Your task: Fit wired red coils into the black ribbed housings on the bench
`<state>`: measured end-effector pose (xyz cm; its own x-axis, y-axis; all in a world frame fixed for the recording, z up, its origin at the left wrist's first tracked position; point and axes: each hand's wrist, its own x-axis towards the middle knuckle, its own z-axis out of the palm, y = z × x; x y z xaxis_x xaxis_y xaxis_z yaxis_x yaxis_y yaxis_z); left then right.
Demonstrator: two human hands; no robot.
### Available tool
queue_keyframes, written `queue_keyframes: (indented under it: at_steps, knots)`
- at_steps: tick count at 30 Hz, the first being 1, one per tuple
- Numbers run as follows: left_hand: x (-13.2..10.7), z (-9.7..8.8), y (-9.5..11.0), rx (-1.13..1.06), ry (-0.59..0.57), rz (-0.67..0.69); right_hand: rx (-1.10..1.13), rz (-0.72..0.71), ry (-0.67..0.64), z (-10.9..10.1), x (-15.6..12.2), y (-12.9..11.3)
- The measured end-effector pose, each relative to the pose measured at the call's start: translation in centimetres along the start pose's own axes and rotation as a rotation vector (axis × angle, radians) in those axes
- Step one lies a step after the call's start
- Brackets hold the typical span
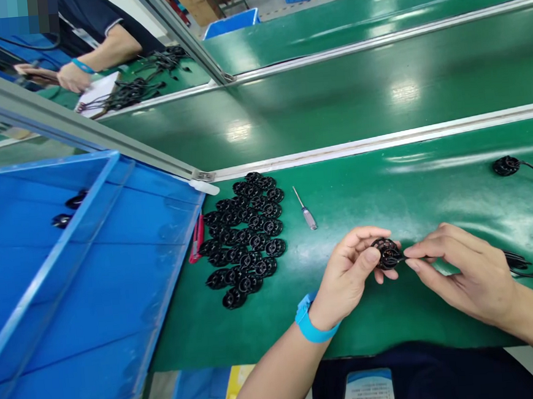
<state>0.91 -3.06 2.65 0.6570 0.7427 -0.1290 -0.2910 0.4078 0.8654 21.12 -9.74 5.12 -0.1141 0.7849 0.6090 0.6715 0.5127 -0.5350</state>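
My left hand [352, 269], with a blue band at its wrist, grips a round black plastic part [385, 253] between thumb and fingers. Coppery bits show inside the part's open frame. My right hand [466, 270] pinches a thin black cable [407, 258] where it meets the part's right side. More black cable [515, 260] lies beside and behind my right hand. To the left, a cluster of similar round black parts [247, 225] covers the green mat. A small screwdriver [308, 214] with a clear handle rests between that cluster and my left hand.
A large blue bin [83, 281] stands tilted at the left, with a few black parts inside. Red-handled pliers [197, 239] lie beside it. Another round part with a cable [506, 166] sits at the right. Beyond the metal frame [336, 151], a co-worker's hand [75, 76] works near piled cables.
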Motion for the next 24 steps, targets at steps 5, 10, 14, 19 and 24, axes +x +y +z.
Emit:
queue_keyframes:
  at_steps: [5,10,14,19,24]
  knots:
    - [-0.3,0.4,-0.3,0.195,0.03,0.122,-0.047,-0.029,0.015,0.2,-0.2,0.4]
    - [-0.7,0.7,-0.9,0.358,0.121,0.201,-0.088,-0.048,0.017,0.5,-0.2,0.4]
    - [-0.9,0.8,-1.2,0.402,0.147,0.247,-0.088,-0.052,0.035,0.9,-0.3,0.3]
    - [-0.8,1.0,-1.2,0.33,0.134,0.223,-0.098,-0.062,0.075,1.2,-0.5,0.3]
    - [-0.8,1.5,-1.2,0.31,0.184,0.146,-0.171,-0.098,0.075,1.1,-0.3,0.3]
